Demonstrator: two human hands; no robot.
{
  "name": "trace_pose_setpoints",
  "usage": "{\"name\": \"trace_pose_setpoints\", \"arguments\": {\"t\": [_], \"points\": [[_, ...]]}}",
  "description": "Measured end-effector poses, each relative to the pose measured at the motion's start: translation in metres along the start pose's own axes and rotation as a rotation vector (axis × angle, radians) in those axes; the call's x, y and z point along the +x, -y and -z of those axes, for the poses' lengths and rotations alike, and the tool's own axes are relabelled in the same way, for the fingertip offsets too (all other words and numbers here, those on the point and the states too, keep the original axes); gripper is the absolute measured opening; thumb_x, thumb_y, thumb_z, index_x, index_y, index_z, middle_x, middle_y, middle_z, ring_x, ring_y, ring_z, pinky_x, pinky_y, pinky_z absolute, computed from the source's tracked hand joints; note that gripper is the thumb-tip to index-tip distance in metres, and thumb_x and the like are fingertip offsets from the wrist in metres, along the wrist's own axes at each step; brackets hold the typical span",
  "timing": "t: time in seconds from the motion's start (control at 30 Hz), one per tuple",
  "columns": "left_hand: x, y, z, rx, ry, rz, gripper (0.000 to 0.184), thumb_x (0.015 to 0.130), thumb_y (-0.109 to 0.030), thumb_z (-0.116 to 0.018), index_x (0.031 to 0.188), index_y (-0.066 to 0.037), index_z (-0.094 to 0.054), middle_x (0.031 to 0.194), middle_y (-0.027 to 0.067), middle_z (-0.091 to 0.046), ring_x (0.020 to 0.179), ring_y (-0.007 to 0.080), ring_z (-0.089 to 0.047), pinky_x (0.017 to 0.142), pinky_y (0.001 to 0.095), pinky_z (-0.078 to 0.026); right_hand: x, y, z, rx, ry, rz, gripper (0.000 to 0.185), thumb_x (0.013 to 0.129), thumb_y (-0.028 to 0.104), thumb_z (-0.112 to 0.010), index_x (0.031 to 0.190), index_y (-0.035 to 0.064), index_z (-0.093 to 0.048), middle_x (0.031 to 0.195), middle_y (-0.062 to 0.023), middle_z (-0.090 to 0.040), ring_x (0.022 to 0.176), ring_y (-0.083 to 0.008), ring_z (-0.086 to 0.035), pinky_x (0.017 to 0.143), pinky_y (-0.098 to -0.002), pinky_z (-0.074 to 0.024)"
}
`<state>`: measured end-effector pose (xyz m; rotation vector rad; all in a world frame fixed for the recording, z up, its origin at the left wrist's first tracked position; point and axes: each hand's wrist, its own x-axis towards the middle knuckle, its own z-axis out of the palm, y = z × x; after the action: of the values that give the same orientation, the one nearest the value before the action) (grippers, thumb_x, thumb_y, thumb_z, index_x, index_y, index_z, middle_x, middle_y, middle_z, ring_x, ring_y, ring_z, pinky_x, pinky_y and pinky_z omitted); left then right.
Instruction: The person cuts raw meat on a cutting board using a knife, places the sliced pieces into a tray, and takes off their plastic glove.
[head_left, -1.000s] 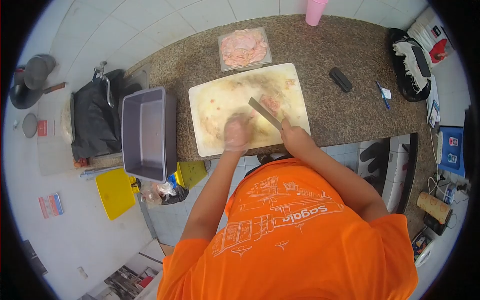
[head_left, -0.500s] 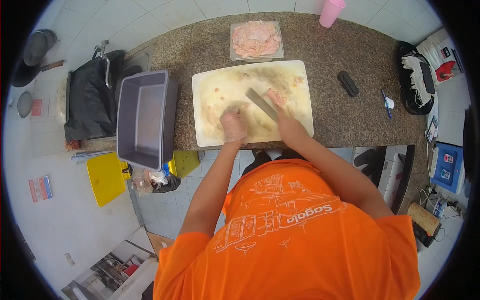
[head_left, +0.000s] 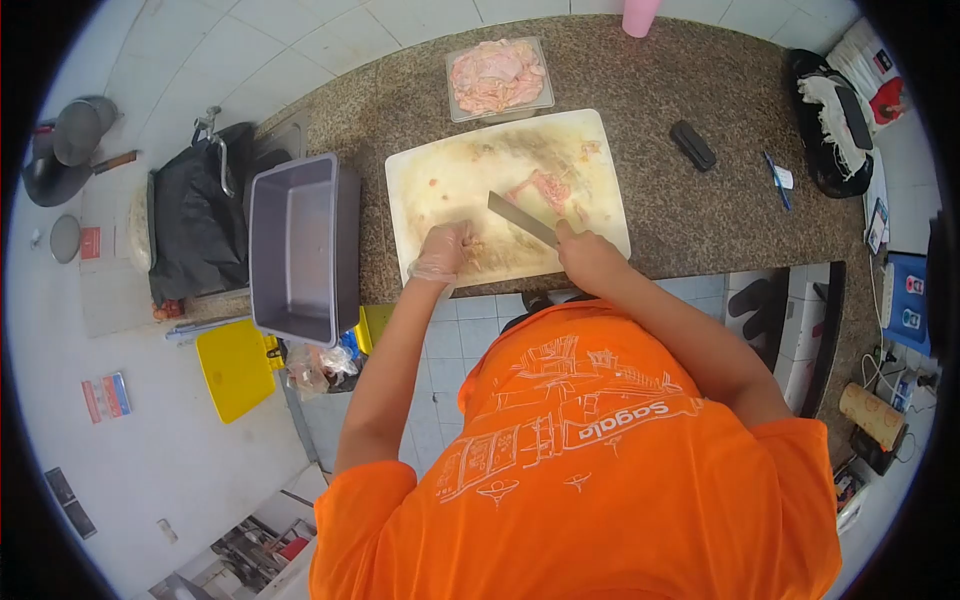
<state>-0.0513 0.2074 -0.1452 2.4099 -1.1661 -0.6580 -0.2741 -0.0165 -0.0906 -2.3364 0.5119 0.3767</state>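
Observation:
My right hand (head_left: 590, 258) is closed round the handle of a knife (head_left: 522, 218), whose blade points to the upper left over the white cutting board (head_left: 420, 175). A flattened pink piece of raw meat (head_left: 545, 188) lies just beyond the blade. In a clear plastic glove, my left hand (head_left: 443, 250) rests at the board's near left part. Its fingers are curled in by small scraps; what they hold, if anything, is too small to make out. Behind the board stands a clear container (head_left: 548, 98) heaped with pale pink raw meat (head_left: 497, 75).
A deep grey tub (head_left: 347, 240) stands left of the board, beside a sink tap (head_left: 212, 140) and black sheeting (head_left: 200, 215). On the right lie a black case (head_left: 692, 146) and a blue pen (head_left: 777, 182). A pink cup (head_left: 640, 15) stands at the back wall.
My left hand has shifted left across the board, away from the knife. The knife remains in my right hand, close to the meat. The whole view has tilted slightly.

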Motion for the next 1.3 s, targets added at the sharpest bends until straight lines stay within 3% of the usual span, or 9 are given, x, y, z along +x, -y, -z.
{"name": "trace_pose_setpoints", "arguments": {"t": [0.13, 0.23, 0.43, 0.53, 0.73, 0.83, 1.03, 1.13, 1.3], "points": [[0.008, -0.010, 0.019, 0.032, 0.162, 0.066, 0.010, 0.080, -0.008, -0.082, 0.086, -0.005, -0.075, 0.079, 0.0143, -0.072, 0.076, 0.0273, -0.071, 0.071, 0.0389, -0.055, -0.009, -0.013, 0.004, 0.017, -0.072, -0.054, 0.025, 0.104, 0.021, -0.058, 0.117, 0.0009, -0.049, 0.084, -0.0306, -0.071, 0.082, -0.0527, -0.070, 0.073, -0.0612, -0.0558], [0.013, -0.016, 0.034, -0.181, 0.084, 0.007, 0.007, 0.085, -0.008, -0.079, 0.086, -0.004, -0.074, 0.074, 0.0081, -0.070, 0.069, 0.0178, -0.068, 0.068, 0.0355, -0.054, -0.015, -0.026, 0.014, 0.053, -0.135, -0.095, 0.026, 0.104, 0.021, -0.058, 0.118, 0.0000, -0.050, 0.083, -0.0319, -0.070, 0.081, -0.0536, -0.070, 0.073, -0.0619, -0.0552], [0.015, -0.065, -0.003, -1.048, -0.351, 0.425, 0.017, 0.095, -0.012, -0.077, 0.082, -0.004, -0.072, 0.072, 0.0012, -0.068, 0.061, 0.0104, -0.062, 0.054, 0.0272, -0.048, -0.024, -0.022, 0.009, 0.177, -0.241, -0.034, 0.024, 0.105, 0.019, -0.058, 0.115, -0.0004, -0.050, 0.081, -0.0336, -0.069, 0.078, -0.0551, -0.068, 0.071, -0.0638, -0.0526], [0.006, -0.076, -0.026, -0.837, -0.353, 0.680, 0.018, 0.095, -0.017, -0.079, 0.085, -0.003, -0.074, 0.068, 0.0062, -0.070, 0.060, 0.0142, -0.064, 0.056, 0.0311, -0.049, -0.014, -0.010, -0.009, 0.186, -0.165, 0.058, 0.021, 0.104, 0.018, -0.056, 0.109, -0.0010, -0.049, 0.078, -0.0323, -0.068, 0.076, -0.0542, -0.068, 0.070, -0.0635, -0.0530], [-0.009, -0.050, -0.051, -0.065, -0.713, 0.123, 0.011, 0.088, -0.013, -0.075, 0.086, -0.002, -0.073, 0.074, 0.0205, -0.070, 0.069, 0.0382, -0.067, 0.067, 0.0457, -0.054, -0.006, -0.004, -0.017, 0.007, -0.103, -0.045, 0.014, 0.102, 0.012, -0.052, 0.107, 0.0006, -0.048, 0.076, -0.0300, -0.068, 0.077, -0.0523, -0.070, 0.071, -0.0626, -0.0547], [-0.012, -0.041, -0.054, 0.016, -0.618, -0.016, 0.005, 0.084, -0.008, -0.070, 0.086, -0.004, -0.071, 0.083, 0.0202, -0.069, 0.082, 0.0426, -0.067, 0.072, 0.0491, -0.054, -0.003, 0.010, -0.026, -0.049, -0.065, 0.052, 0.014, 0.102, 0.012, -0.050, 0.109, 0.0005, -0.047, 0.078, -0.0306, -0.068, 0.079, -0.0522, -0.070, 0.070, -0.0623, -0.0547], [-0.019, -0.046, -0.044, -0.068, -0.517, -0.061, 0.007, 0.083, -0.006, -0.071, 0.090, -0.003, -0.070, 0.089, 0.0198, -0.068, 0.085, 0.0435, -0.067, 0.075, 0.0509, -0.055, 0.092, 0.054, -0.044, -0.056, -0.090, 0.175, 0.017, 0.103, 0.012, -0.045, 0.116, 0.0008, -0.047, 0.086, -0.0312, -0.070, 0.083, -0.0514, -0.071, 0.074, -0.0611, -0.0558], [-0.013, -0.034, -0.052, -0.021, -0.610, -0.100, 0.008, 0.086, -0.006, -0.072, 0.092, -0.001, -0.072, 0.083, 0.0168, -0.068, 0.076, 0.0362, -0.068, 0.069, 0.0456, -0.056, 0.109, 0.067, -0.041, -0.076, -0.115, 0.167, 0.022, 0.103, 0.009, -0.042, 0.123, 0.0015, -0.048, 0.092, -0.0300, -0.072, 0.087, -0.0494, -0.073, 0.078, -0.0592, -0.0580], [-0.004, -0.036, -0.047, -0.774, -0.661, 0.506, 0.016, 0.099, -0.015, -0.073, 0.099, 0.001, -0.074, 0.079, 0.0085, -0.074, 0.067, 0.0154, -0.064, 0.059, 0.0343, -0.052, 0.026, 0.007, -0.027, -0.049, -0.054, 0.034, 0.022, 0.103, 0.013, -0.050, 0.119, -0.0010, -0.046, 0.082, -0.0320, -0.070, 0.079, -0.0516, -0.071, 0.072, -0.0615, -0.0553]]}}
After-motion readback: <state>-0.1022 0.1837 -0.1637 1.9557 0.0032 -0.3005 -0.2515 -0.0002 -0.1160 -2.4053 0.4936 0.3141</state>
